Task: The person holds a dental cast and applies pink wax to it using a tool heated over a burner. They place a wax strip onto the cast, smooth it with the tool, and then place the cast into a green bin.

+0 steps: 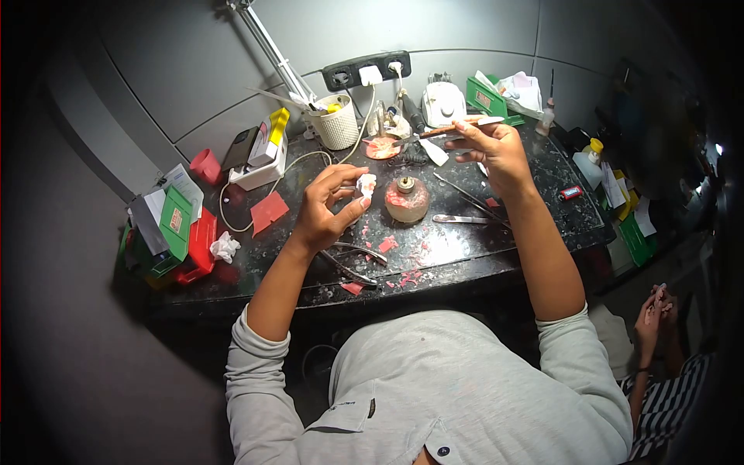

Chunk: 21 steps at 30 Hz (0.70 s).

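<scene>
My left hand (329, 204) pinches a small white and pink piece (366, 184) between thumb and fingers, just left of a round glass burner (407, 201) with a metal top. Raised above the back right of the desk, my right hand (496, 152) holds a thin tool with a brown handle (442, 132). The tool's dark tip points left, near a pink lump on a small dish (381, 148). A metal knife (461, 219) and a long thin tool lie right of the burner. Red wax scraps (388, 244) are scattered in front of it.
A white basket (339, 128), a white box (260, 168) and a pink cup (205, 166) stand at the back left. Green and red boxes (200, 242) sit at the left edge. Cables cross the dark desk (310, 293). Another person's hands (656, 308) show at the lower right.
</scene>
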Tool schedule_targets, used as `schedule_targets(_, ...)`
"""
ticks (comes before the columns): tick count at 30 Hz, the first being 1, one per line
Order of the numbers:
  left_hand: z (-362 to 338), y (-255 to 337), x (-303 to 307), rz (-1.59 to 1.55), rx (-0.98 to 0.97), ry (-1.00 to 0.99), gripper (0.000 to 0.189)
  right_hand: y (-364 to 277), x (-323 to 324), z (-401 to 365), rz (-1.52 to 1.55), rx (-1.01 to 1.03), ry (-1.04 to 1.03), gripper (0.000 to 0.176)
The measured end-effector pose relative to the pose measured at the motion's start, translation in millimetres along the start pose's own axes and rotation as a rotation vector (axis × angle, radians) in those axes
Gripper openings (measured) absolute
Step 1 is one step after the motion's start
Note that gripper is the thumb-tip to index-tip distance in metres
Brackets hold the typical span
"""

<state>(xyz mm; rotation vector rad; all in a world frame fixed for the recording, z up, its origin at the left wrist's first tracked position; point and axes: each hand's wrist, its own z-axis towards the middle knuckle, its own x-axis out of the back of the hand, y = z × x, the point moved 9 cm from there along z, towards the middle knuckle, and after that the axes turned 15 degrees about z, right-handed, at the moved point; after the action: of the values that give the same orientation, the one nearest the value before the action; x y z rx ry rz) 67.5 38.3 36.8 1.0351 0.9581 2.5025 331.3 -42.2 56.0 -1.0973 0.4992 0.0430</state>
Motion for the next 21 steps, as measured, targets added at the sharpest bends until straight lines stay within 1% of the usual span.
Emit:
schedule_targets(2,-1.2,-0.7,1.5,-0.019,0.005,0.003,0.047,-0.5,7.4,-0.7,0.012,-0.037,0.025,0.024)
schedule_targets(4,0.2,-1.1,-2.2,-0.051,0.019,0.0,0.049,-0.3,10.4,-1.9,0.01,-0.027,0.03,0.026)
schedule_targets(5,1.0,-2.0,-2.2,-0.078,0.007,0.019,0.046,1.3,13.1,-1.0,0.007,-0.018,0.023,0.027)
schedule_targets(8,-0.9,-4.9,-4.9,-0.134,0.098,-0.024,0.05,1.4,6.1,-2.2,-0.009,-0.041,-0.008,0.027)
schedule_targets(10,-1.5,-2.8,-4.2,-0.121,0.092,-0.035,0.052,-0.8,4.2,-3.0,0.006,-0.028,-0.005,0.022)
schedule_targets(12,0.3,-1.6,-4.5,-0.125,0.031,-0.006,0.054,-0.6,4.6,-2.0,0.036,-0.015,-0.007,0.018)
schedule_targets(13,-0.9,-6.5,-4.2,-0.129,0.056,-0.019,0.054,2.0,5.5,-0.7,0.053,-0.024,-0.02,0.016)
schedule_targets(15,-1.5,-5.8,-3.4,-0.082,0.099,-0.02,0.055,3.7,4.5,-0.8,0.038,-0.029,-0.041,0.021)
schedule_targets(19,0.7,4.1,-4.7,-0.067,0.035,-0.017,0.053,3.7,3.0,-1.0,0.028,-0.034,-0.061,0.02)
schedule_targets(21,-0.4,2.6,-3.0,-0.032,0.083,-0.009,0.051,5.2,2.3,0.2,0.017,-0.049,-0.069,0.021)
